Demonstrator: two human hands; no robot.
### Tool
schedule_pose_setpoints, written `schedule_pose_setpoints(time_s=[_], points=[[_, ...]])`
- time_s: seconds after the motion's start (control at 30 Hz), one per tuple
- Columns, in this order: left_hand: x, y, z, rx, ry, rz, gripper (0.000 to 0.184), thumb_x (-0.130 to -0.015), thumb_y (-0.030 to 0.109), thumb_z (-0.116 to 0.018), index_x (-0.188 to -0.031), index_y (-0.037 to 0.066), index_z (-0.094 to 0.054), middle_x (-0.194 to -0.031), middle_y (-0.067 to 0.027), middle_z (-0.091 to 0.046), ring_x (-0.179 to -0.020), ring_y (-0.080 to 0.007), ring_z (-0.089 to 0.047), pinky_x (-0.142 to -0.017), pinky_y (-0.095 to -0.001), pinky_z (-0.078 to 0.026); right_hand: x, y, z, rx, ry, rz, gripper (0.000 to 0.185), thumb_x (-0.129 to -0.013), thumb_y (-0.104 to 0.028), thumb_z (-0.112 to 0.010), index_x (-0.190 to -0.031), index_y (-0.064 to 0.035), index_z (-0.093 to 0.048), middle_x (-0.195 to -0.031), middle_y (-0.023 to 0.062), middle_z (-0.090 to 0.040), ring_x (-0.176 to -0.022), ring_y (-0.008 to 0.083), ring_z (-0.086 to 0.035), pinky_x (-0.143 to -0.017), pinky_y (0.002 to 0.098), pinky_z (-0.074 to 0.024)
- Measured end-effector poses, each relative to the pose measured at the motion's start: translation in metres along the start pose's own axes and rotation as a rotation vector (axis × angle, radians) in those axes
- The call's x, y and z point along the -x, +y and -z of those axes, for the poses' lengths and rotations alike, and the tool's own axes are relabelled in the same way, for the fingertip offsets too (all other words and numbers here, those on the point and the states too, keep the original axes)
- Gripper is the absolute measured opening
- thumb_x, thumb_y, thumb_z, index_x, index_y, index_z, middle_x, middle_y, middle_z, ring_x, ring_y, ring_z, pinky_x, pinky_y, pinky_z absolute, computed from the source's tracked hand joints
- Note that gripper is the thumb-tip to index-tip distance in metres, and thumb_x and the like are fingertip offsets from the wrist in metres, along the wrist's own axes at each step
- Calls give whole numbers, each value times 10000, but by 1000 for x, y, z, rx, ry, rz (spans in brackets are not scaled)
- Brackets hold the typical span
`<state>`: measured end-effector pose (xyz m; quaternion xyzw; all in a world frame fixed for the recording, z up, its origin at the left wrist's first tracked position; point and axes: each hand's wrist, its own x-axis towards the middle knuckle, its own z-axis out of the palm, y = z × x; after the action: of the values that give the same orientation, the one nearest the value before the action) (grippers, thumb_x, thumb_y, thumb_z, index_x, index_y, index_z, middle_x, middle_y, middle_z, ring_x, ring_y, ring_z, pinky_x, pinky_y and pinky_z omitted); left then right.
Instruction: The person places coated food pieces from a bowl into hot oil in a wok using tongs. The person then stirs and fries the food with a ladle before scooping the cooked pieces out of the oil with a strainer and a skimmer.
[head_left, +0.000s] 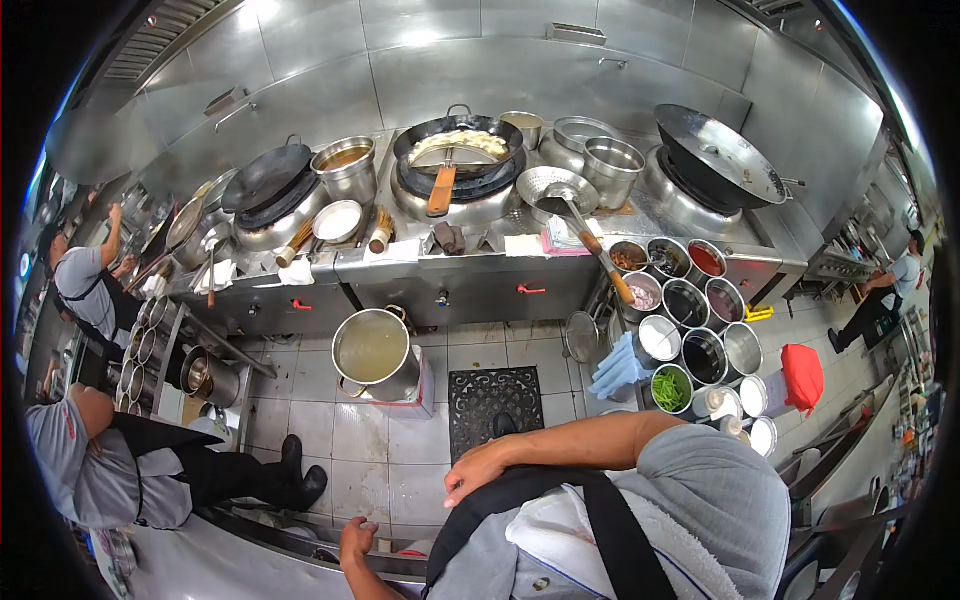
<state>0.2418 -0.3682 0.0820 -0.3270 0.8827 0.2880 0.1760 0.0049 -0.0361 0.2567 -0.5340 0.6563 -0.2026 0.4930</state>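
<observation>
My right hand (476, 474) hangs in front of my black apron, its fingers loosely bent and nothing seen in them. Lower and to the left, my left hand (357, 540) is beside a metal counter edge, with fingers slightly curled and apart, holding nothing. Ahead on the range, a wok (404, 146) holds pale food in oil, and a spider strainer with a wooden handle (441, 192) lies across it. To its right, a ladle (590, 245) rests in a perforated strainer bowl (540, 180). A large stockpot of cloudy liquid (372, 346) stands before the range.
Two more woks (265, 180) (715, 150) flank the middle one. Ingredient tubs (686, 303) crowd the right side, with blue gloves (618, 368) hanging there. A black mat (494, 405) covers floor tiles. A co-worker (120, 470) is close at left; others stand farther off.
</observation>
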Motion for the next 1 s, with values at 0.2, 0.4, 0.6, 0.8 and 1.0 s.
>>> schedule_pose_setpoints(time_s=[0.2, 0.4, 0.6, 0.8, 1.0], points=[[0, 3, 2, 7, -10, 4, 533, -837, 266, -723, -1291, 12, -605, -877, -188, -715, -670, -236, -688, -616, -372, -553, 5, -41, 22, -26, -244, 90, 674, -947, -657, -474, -1134, -39, -670, -1044, 187, -699, -1006, 318, -659, -863, 414, -497], [12, 21, 15, 112, -58, 161, 561, -819, 361, -726, -1278, 53, -629, -1223, -239, -648, -1177, -376, -602, -1006, -432, -465, -15, -10, -3, 41, -103, 43, 698, -963, -647, -448, -1090, -2, -682, -1060, 202, -698, -1014, 337, -657, -867, 422, -498], [19, 24, 19, 84, -62, 156, 544, -828, 367, -715, -1279, 75, -631, -1203, -243, -654, -1172, -387, -599, -995, -446, -470, -7, -32, 9, 103, -214, 8, 690, -958, -635, -467, -1131, -1, -679, -1098, 214, -686, -1060, 362, -640, -893, 431, -490], [26, 40, 27, -36, -22, 82, 551, -837, 376, -707, -1290, 74, -621, -1211, -239, -651, -1176, -387, -596, -994, -448, -470, 6, -44, 17, -36, -202, 164, 626, -987, -556, -486, -1194, 14, -640, -1114, 217, -677, -1083, 357, -628, -921, 423, -477], [31, 41, 30, -4, -33, 110, 566, -838, 378, -702, -1308, 76, -610, -1260, -227, -632, -1201, -376, -586, -1023, -433, -455, -10, -9, -6, -391, -406, 252, 572, -1054, -431, -416, -1405, 17, -483, -1420, 221, -499, -1370, 309, -425, -1123, 374, -325]])
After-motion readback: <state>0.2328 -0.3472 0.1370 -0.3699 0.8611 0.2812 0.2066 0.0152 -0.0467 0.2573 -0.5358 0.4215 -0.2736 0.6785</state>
